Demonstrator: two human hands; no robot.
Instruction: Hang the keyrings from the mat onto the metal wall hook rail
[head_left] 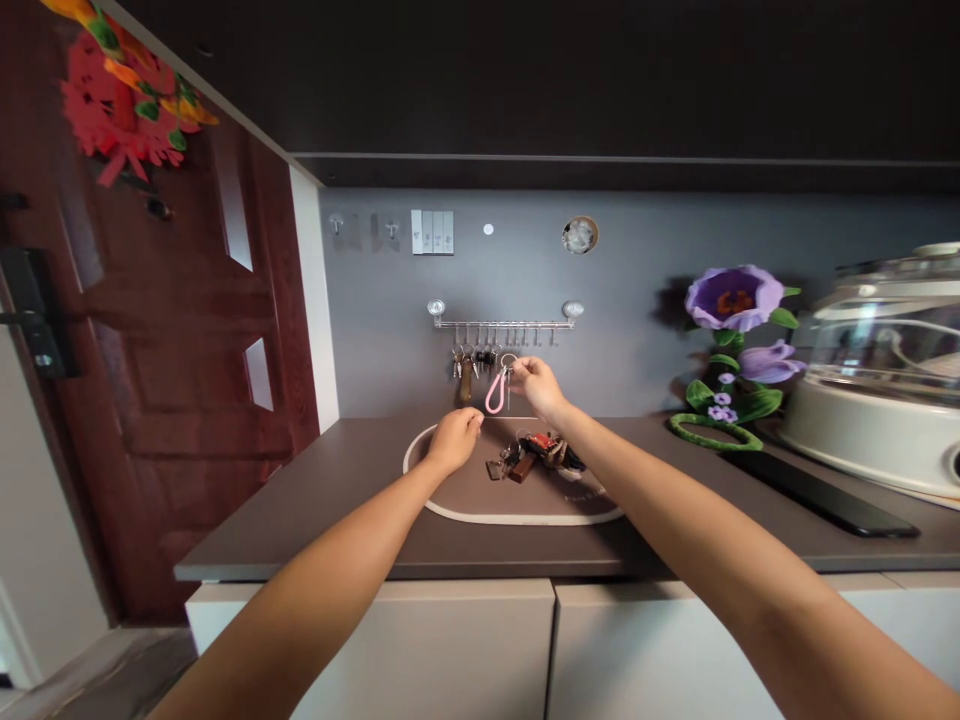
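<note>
My right hand [536, 382] pinches a key ring with a pink loop strap [496, 393] and a key dangling from it, just below the hook rail [504, 324]. Low and to the left of the strap is my left hand [454, 440], its fingers curled together; whether anything is inside them is hidden. Several bunches of keys [466, 378] hang from the rail's left hooks, one with a brown fob. Beneath my hands, a heap of keys and fobs [534, 455] lies on an oval brown mat [465, 498] with a pale rim.
To the right stand purple fabric flowers [735, 298] with a green ring base, a black phone [825, 495] lying flat, and a clear-topped white appliance [877, 420]. A dark shelf [570, 90] overhangs the counter [337, 500]. At left is a red-brown door [202, 330].
</note>
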